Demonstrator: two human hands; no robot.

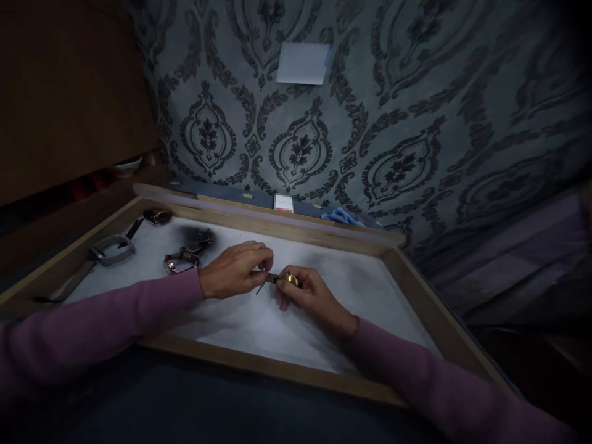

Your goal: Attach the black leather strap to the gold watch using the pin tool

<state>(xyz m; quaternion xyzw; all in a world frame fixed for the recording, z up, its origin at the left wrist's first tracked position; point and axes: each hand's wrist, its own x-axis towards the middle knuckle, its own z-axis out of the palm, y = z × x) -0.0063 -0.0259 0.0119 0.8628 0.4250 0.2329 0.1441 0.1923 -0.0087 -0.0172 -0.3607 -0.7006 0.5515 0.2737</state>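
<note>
My right hand [308,290] grips a gold-coloured wristwatch [290,279] by its round case, over the middle of a shallow wooden tray [268,362]. From the left, my left hand [240,268] pinches the watch's strap between thumb and fingers. A thin dark strip [261,288] slants down below the left fingertips; whether it belongs to the strap cannot be made out. Left of my hands, a rose-gold watch [181,261] with a dark strap lies on the tray's white lining [240,327].
A grey-framed watch [113,250] and a dark brown watch [158,216] lie at the tray's left. Behind the tray are a small white box [283,203] and a crumpled blue cloth [342,216]. White paper [303,63] hangs on the patterned wall.
</note>
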